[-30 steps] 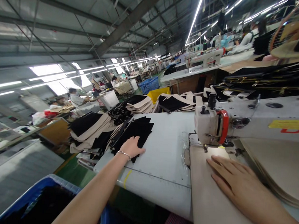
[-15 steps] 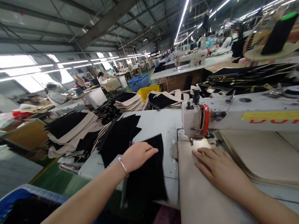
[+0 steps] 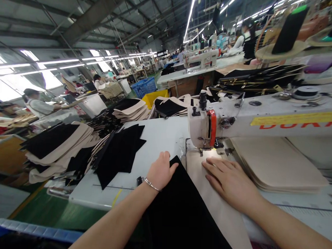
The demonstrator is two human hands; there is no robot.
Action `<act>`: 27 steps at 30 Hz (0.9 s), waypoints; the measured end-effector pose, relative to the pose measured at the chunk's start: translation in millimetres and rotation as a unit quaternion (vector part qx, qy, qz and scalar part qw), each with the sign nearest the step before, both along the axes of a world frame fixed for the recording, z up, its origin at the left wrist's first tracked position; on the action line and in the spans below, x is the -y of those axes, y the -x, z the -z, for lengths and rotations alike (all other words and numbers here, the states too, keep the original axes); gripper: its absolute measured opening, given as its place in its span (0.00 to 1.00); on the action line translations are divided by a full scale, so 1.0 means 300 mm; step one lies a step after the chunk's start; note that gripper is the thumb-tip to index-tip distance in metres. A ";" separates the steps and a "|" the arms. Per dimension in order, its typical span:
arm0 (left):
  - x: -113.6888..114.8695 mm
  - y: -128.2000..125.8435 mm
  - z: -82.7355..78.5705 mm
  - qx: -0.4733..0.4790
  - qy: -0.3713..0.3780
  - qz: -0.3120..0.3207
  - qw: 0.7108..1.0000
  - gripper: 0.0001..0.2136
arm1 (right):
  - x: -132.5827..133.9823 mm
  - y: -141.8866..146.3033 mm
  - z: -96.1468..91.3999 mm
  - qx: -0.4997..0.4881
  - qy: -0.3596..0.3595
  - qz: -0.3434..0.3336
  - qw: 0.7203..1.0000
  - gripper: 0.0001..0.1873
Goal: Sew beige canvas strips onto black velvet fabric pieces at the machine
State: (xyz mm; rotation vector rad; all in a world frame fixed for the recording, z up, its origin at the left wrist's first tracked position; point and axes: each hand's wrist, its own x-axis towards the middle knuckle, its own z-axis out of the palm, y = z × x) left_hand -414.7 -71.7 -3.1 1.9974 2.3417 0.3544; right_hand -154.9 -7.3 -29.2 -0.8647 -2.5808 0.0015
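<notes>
My left hand [image 3: 162, 171] pinches the upper corner of a black fabric piece [image 3: 187, 219], which hangs down toward me and overlaps the left side of a beige fabric panel [image 3: 222, 219]. The beige panel lies on the sewing machine bed, its top end under the needle area of the sewing machine [image 3: 202, 129]. Flat on this panel, just right of the needle, rests my right hand [image 3: 228, 179] with its fingers stretched out. To the left of my left hand, more black fabric pieces [image 3: 118, 150] lie on the table.
A stack of beige panels [image 3: 279, 164] sits behind the machine head's right side. Piles of black and beige pieces [image 3: 59, 142] stand at the table's left edge. A blue crate [image 3: 34, 230] is at the lower left. Farther off are a yellow bin [image 3: 155, 98] and a blue basket [image 3: 143, 87].
My left hand has brought the black piece from the table at left to the beige panel's edge. The right hand stays on the panel. The view has turned slightly right.
</notes>
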 end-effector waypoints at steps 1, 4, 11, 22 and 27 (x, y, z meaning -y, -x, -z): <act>0.008 -0.001 -0.005 0.009 0.023 -0.003 1.000 0.11 | 0.000 0.001 0.002 -0.002 0.001 0.000 1.000 0.20; 0.008 -0.008 -0.028 0.072 0.034 0.083 0.993 0.10 | 0.000 0.001 0.008 -0.003 0.004 -0.001 1.000 0.20; -0.137 -0.115 -0.051 0.154 0.016 0.206 0.966 0.11 | 0.002 -0.003 0.000 -0.001 0.011 0.005 1.000 0.22; -0.231 -0.142 0.007 0.159 -0.042 0.175 0.971 0.02 | -0.005 -0.001 -0.006 0.003 0.021 0.006 1.000 0.27; -0.248 -0.150 0.009 0.155 -0.040 0.165 0.973 0.02 | -0.003 0.005 -0.004 0.015 0.025 0.013 0.999 0.29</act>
